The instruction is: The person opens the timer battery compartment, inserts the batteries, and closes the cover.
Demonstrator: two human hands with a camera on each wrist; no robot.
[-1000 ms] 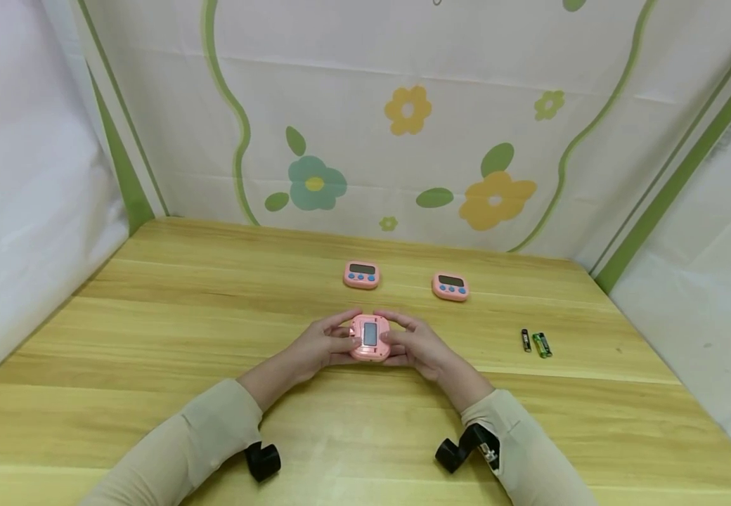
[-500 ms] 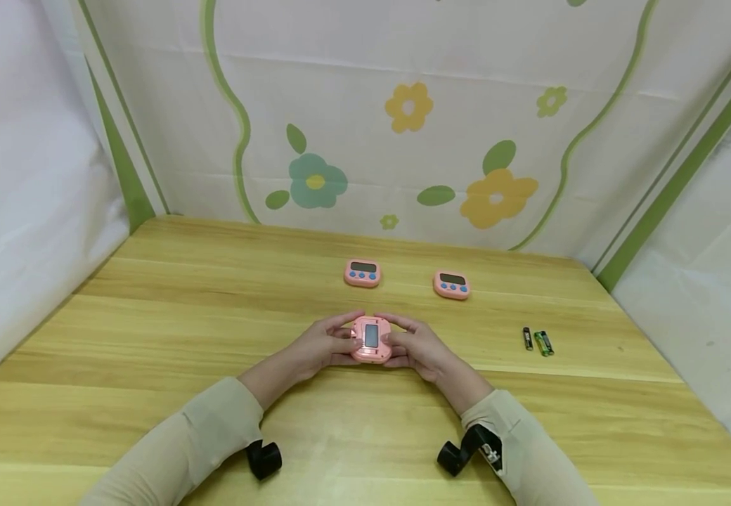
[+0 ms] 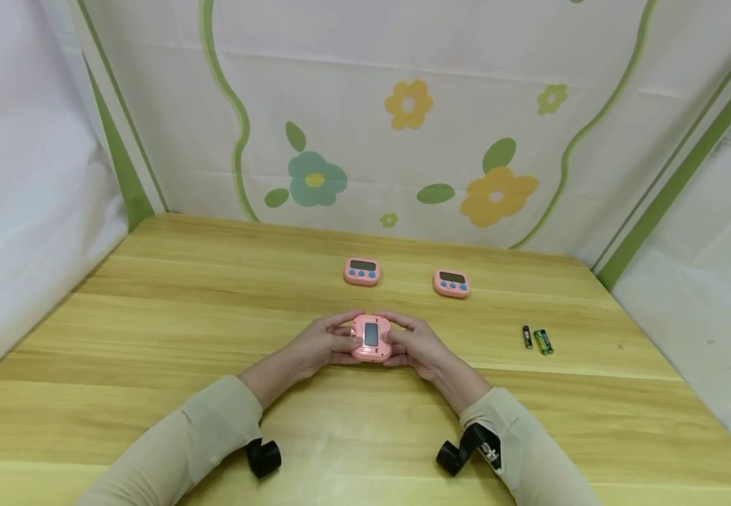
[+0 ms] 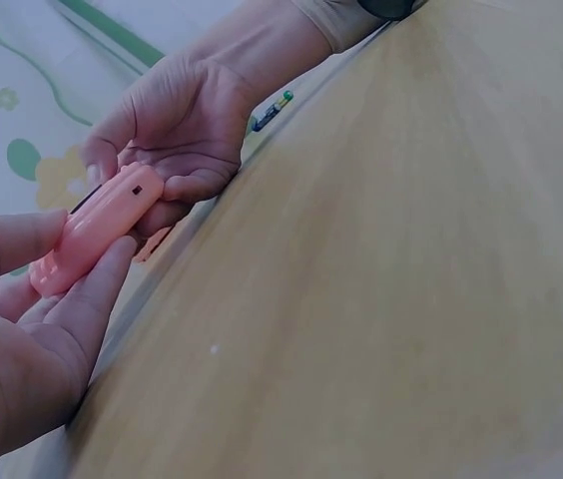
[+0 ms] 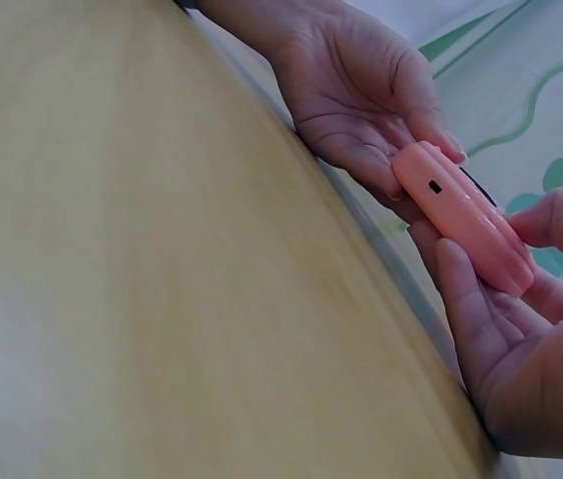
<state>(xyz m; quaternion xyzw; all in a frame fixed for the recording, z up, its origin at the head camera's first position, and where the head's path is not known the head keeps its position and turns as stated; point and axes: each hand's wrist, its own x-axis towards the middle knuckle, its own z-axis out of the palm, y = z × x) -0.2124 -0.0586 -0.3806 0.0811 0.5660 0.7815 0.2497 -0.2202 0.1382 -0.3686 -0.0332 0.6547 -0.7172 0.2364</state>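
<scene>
Both hands hold a pink digital timer (image 3: 370, 339) low over the middle of the table. The face turned up carries a grey upright rectangle and no blue buttons. My left hand (image 3: 322, 348) grips its left side, thumb on the upper face and fingers along the edge and beneath. On the opposite side, my right hand (image 3: 417, 349) grips it the same way. In the left wrist view the timer (image 4: 97, 230) is seen edge-on with a small dark slot in its rim. The right wrist view also shows the timer's edge (image 5: 461, 215) between the hands; its underside is hidden.
Two more pink timers (image 3: 362, 271) (image 3: 451, 283) lie behind the hands, with dark screens and blue buttons facing up. To the right are a dark battery (image 3: 526, 337) and a green-and-dark pair of batteries (image 3: 543, 341). A flowered white cloth (image 3: 353, 91) stands behind the wooden table (image 3: 214, 281).
</scene>
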